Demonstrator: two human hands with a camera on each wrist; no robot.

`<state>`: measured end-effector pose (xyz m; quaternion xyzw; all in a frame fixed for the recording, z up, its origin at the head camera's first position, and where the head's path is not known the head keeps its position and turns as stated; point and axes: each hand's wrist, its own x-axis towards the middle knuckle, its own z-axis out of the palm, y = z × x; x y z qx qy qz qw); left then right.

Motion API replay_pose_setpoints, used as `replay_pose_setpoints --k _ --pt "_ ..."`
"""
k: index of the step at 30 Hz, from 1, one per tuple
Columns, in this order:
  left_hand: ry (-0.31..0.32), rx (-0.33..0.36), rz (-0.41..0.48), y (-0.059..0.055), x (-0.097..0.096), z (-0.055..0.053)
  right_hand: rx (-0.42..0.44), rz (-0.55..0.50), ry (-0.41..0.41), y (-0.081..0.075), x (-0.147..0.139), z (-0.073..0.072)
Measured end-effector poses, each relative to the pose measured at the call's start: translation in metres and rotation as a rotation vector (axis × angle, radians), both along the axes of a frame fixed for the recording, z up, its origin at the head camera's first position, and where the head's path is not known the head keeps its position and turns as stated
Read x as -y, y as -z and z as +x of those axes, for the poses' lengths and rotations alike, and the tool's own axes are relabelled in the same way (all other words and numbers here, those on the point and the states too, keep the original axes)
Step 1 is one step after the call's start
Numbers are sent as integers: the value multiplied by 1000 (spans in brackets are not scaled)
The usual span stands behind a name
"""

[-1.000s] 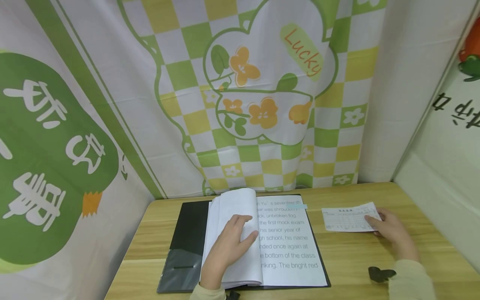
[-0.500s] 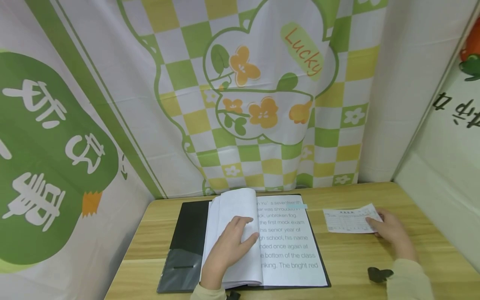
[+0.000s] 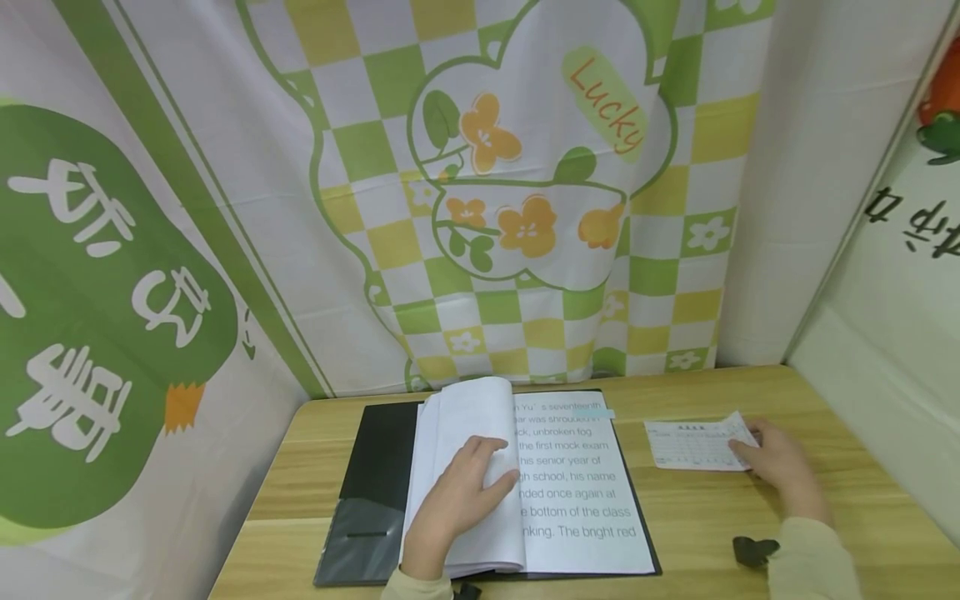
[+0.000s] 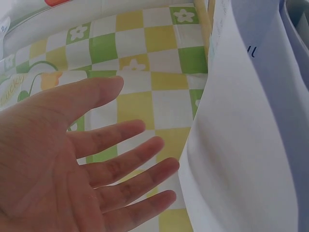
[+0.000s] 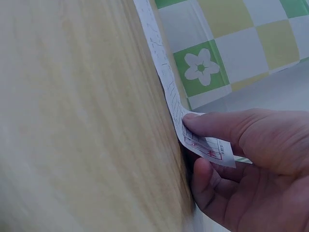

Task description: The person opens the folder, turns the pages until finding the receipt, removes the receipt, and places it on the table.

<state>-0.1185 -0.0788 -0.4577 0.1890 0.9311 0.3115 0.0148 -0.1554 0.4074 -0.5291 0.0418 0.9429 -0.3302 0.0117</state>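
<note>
An open black folder [image 3: 375,454] lies on the wooden table, its white pages [image 3: 472,408] bulging on the left half and a page of large English print [image 3: 581,483] on the right. Over the turned pages lies my left hand [image 3: 461,496], its fingers loosely extended; in the left wrist view, they spread beside the curved sheet [image 4: 231,140] without gripping it. To the right of the folder, my right hand [image 3: 780,467] pinches the right end of a receipt [image 3: 693,446]. That end curls up between thumb and fingers [image 5: 207,145], showing red marks, while the rest lies along the tabletop.
A pale blue tab [image 3: 595,413] sticks out near the top of the printed page. Behind the table [image 3: 300,467] hangs a green-and-yellow checked curtain [image 3: 525,317]. White fabric walls [image 3: 892,375] close in both sides.
My right hand has shifted slightly toward the front of the table, drawing the receipt with it, and the held corner bends up more. My left hand and the folder have hardly moved.
</note>
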Motion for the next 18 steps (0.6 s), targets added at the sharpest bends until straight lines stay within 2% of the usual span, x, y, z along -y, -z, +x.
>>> replay_pose_setpoints --k 18 --pt "6 35 -15 -1 2 2 -8 33 13 8 -3 -1"
